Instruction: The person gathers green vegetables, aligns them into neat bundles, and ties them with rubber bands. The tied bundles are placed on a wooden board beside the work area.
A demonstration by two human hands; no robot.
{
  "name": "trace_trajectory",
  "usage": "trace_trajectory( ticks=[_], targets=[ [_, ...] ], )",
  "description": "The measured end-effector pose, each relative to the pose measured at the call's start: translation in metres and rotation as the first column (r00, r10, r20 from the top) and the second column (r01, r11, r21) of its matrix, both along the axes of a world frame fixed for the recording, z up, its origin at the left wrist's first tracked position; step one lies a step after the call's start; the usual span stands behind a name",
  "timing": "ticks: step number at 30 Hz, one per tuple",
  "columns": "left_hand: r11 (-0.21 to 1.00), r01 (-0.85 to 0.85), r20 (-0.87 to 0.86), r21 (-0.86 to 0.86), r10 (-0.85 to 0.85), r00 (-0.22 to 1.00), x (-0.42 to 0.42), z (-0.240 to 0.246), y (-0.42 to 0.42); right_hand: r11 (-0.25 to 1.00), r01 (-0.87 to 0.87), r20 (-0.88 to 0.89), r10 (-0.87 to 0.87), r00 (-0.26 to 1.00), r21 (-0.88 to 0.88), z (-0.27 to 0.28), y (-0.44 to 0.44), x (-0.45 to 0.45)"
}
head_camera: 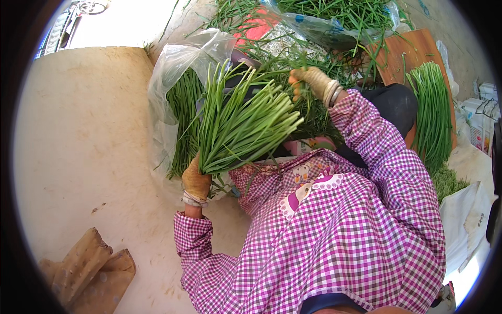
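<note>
My left hand (197, 178), in a soiled work glove, grips a thick bunch of green garlic chives (245, 121) near its lower end. The pale cut ends fan out up and to the right. My right hand (313, 80), also gloved, is curled around some loose chive blades (300, 59), blurred, just beyond the bunch's pale ends. Below that hand lies a heap of loose, tangled blades (313, 114) by my legs. Under and left of the held bunch, an open clear plastic bag (162, 114) contains more chives (184, 117).
At right, a neat chive bundle (433, 114) lies on a wooden board (410, 53). A plastic bag of greens (337, 25) sits at the far side. A brown cloth (94, 271) lies on the floor (86, 137) at lower left. White sheeting (466, 219) spreads at right.
</note>
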State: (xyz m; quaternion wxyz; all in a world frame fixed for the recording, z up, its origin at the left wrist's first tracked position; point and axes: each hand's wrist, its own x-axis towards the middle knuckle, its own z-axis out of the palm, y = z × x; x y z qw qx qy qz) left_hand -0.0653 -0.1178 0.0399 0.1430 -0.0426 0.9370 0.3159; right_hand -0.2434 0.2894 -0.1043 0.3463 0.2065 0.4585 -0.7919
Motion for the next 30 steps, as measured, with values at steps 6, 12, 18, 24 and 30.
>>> trace_trajectory(
  ticks=[6, 12, 18, 24, 30],
  targets=[
    [0.992, 0.091, -0.030, -0.082, -0.094, 0.995, -0.005, -0.010, -0.005, 0.864, -0.416, -0.204, 0.479, 0.854, 0.284, 0.055, -0.006, -0.041],
    [0.999, 0.034, -0.006, 0.023, -0.034, 0.999, 0.000, -0.005, -0.003, 0.363, -0.207, -0.230, 0.848, 0.478, 0.908, 0.031, -0.071, -0.052],
    [0.996, 0.085, 0.005, -0.016, -0.085, 0.996, 0.000, -0.006, -0.004, 0.834, -0.403, 0.010, 0.432, 0.902, 0.377, 0.034, -0.041, -0.107],
    [0.991, -0.023, 0.186, 0.131, -0.002, 0.982, -0.004, -0.002, -0.004, 0.510, -0.589, -0.327, 0.858, 0.396, 0.626, 0.055, -0.144, -0.096],
    [0.853, -0.371, 0.381, 0.367, 0.227, 0.897, 0.006, -0.001, 0.008, 0.982, -0.135, -0.094, 0.147, 0.985, 0.130, 0.025, -0.049, -0.117]
  ],
)
